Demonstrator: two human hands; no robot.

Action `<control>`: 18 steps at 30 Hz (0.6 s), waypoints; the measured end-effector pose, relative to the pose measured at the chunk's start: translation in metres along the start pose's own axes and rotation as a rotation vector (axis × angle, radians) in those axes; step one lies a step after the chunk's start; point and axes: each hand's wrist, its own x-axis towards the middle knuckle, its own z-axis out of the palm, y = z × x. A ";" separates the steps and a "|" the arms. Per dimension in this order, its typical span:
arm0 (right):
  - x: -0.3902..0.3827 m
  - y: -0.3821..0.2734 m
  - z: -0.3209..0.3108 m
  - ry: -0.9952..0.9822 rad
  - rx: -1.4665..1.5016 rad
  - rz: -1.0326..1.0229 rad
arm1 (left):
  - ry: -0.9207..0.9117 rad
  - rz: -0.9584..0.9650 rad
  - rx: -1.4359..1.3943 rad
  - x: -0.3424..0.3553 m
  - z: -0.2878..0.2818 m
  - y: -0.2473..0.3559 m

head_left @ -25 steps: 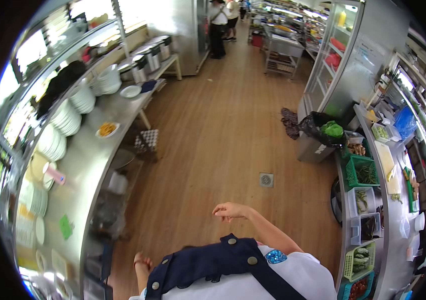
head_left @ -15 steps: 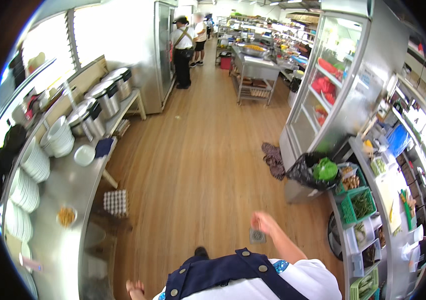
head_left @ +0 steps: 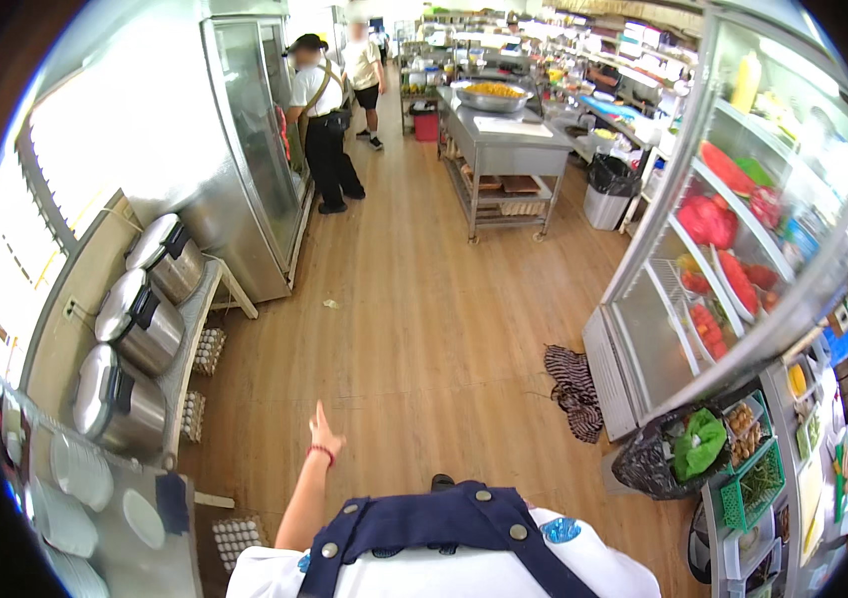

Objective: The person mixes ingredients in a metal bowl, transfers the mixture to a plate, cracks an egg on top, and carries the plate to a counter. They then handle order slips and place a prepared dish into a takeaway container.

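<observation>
My left hand (head_left: pixel 324 437) is stretched out ahead of me over the wooden floor (head_left: pixel 414 369), a red bracelet round its wrist. Its fingers are apart and hold nothing. It touches nothing; the metal bench with the large steel pots (head_left: pixel 123 404) stands off to its left. My right hand is out of view. Below, the navy apron (head_left: pixel 414 513) covers part of my white top, and a dark shoe tip (head_left: pixel 442 482) shows past it.
Egg trays (head_left: pixel 238 543) lie by the left bench, near white plates (head_left: pixel 82 473). A crumpled striped cloth (head_left: pixel 573 391) lies before the glass-door fridge (head_left: pixel 643 334). A bin with a black bag (head_left: pixel 653 463) stands at right. Ahead are a steel table (head_left: pixel 509 154) and two people.
I have moved forward along the aisle; the fridge and pots are nearer. My left hand has swung up and forward, and my right hand has left the view.
</observation>
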 end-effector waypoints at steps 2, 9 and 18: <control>-0.009 -0.131 0.070 -0.020 -0.014 -0.141 | -0.188 -0.356 0.243 0.016 -0.002 -0.036; -0.075 -0.592 0.427 -0.424 -0.438 -0.918 | -0.390 -0.994 0.145 0.106 -0.001 -0.143; -0.063 -0.813 0.580 -0.383 -0.887 -0.566 | -0.783 -0.130 1.268 0.715 0.004 0.211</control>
